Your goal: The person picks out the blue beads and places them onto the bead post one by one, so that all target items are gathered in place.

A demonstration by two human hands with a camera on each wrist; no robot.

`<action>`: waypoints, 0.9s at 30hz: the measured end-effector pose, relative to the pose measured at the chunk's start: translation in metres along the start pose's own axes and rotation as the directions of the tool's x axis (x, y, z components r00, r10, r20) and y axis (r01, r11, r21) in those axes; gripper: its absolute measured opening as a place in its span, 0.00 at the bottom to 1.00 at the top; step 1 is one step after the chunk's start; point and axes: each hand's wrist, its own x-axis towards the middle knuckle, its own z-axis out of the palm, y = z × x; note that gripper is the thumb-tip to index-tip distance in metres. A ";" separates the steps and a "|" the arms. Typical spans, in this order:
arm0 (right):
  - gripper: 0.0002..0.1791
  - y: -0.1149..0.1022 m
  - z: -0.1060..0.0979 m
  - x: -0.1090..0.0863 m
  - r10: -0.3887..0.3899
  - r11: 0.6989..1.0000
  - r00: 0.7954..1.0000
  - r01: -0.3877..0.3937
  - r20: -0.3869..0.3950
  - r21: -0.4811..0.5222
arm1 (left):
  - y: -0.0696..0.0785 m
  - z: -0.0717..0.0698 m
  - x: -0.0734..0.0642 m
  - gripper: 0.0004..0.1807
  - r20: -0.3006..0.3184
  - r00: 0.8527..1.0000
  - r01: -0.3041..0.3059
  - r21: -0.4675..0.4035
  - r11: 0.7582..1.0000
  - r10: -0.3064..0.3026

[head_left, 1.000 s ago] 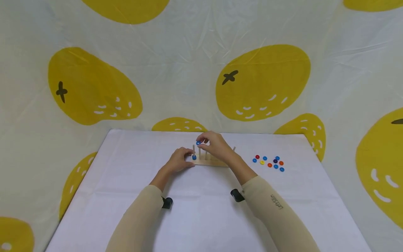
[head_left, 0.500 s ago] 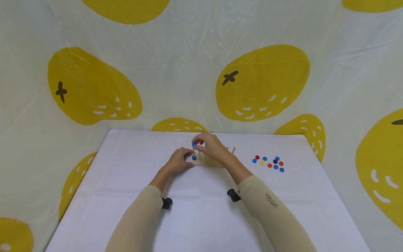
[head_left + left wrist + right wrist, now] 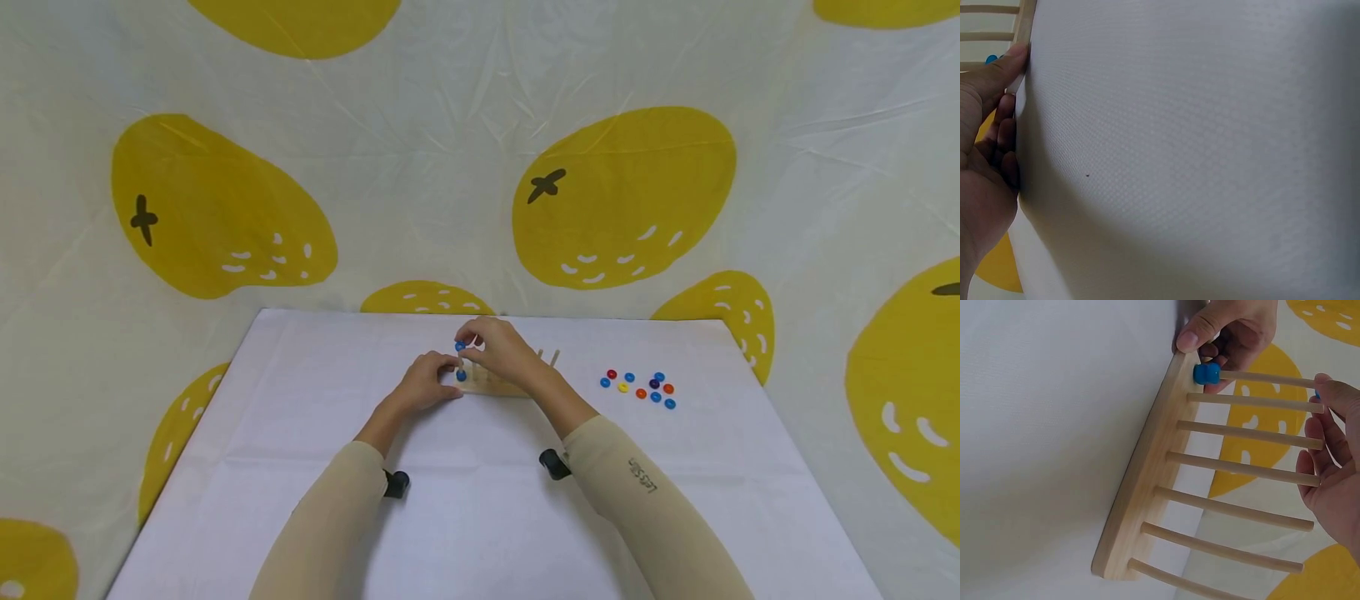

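A wooden peg rack [image 3: 498,385] with several upright pegs stands on the white table [image 3: 480,517]. My left hand [image 3: 442,375] grips the rack's left end, its thumb [image 3: 1200,328] lying on the base [image 3: 1147,481]. One blue ring [image 3: 1207,373] sits at the foot of the leftmost peg. My right hand [image 3: 467,342] pinches a second blue ring [image 3: 460,345] at the tip of that same peg. In the left wrist view only my left hand's thumb [image 3: 994,72] and a corner of the rack [image 3: 1025,25] show.
Several loose rings [image 3: 637,388] in blue, red, orange, yellow and purple lie on the table right of the rack. A lemon-print cloth [image 3: 622,192] hangs behind and around the table. Black wrist cameras [image 3: 396,483] sit under both forearms.
My right hand has carried the blue ring a little left and down, from above the second peg to the tip of the leftmost peg. The left hand has stayed put.
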 end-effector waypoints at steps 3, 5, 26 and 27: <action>0.11 0.001 0.001 0.000 -0.004 1.000 1.000 0.004 0.000 0.001 | 0.000 0.000 0.000 0.27 0.000 1.000 -0.001 0.001 1.000 0.001; 0.11 0.001 0.001 0.000 -0.009 1.000 1.000 0.009 0.000 -0.005 | 0.000 0.000 -0.001 0.27 0.001 1.000 -0.001 0.003 1.000 0.001; 0.12 -0.001 0.001 -0.001 0.021 1.000 1.000 -0.021 0.020 -0.006 | -0.001 0.001 0.000 0.27 -0.004 1.000 -0.007 -0.006 1.000 0.007; 0.13 -0.001 0.001 -0.001 0.016 1.000 1.000 -0.016 0.017 -0.006 | -0.001 0.001 0.000 0.27 -0.005 1.000 -0.010 -0.007 1.000 0.010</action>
